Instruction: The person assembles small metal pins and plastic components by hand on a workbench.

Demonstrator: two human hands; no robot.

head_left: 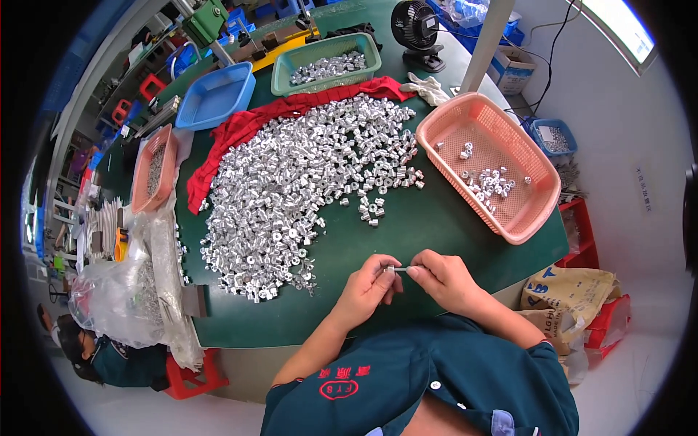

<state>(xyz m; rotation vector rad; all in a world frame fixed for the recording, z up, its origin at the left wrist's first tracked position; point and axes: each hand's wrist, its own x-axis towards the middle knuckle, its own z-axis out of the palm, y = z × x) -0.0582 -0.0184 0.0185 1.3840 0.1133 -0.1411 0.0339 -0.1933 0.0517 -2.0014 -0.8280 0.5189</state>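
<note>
My left hand (366,289) pinches a small silver metal bushing (390,269) between thumb and fingers, just above the near edge of the green table (349,254). From the right, my right hand (447,282) grips a thin grey metal pin (403,269), its tip meeting the bushing; whether it is inside the bore is too small to tell. Beyond my hands spreads a large heap of loose silver metal bushings (283,174). To the right stands a pink plastic basket (527,218) with a small number of the same bushings in it.
A red cloth (236,131) borders the heap's far side. Behind it are a green basket (280,69) of metal parts, a blue tray (211,94) and a black fan (414,29). A white glove (427,89) lies near a post. Another person (116,360) sits at the left.
</note>
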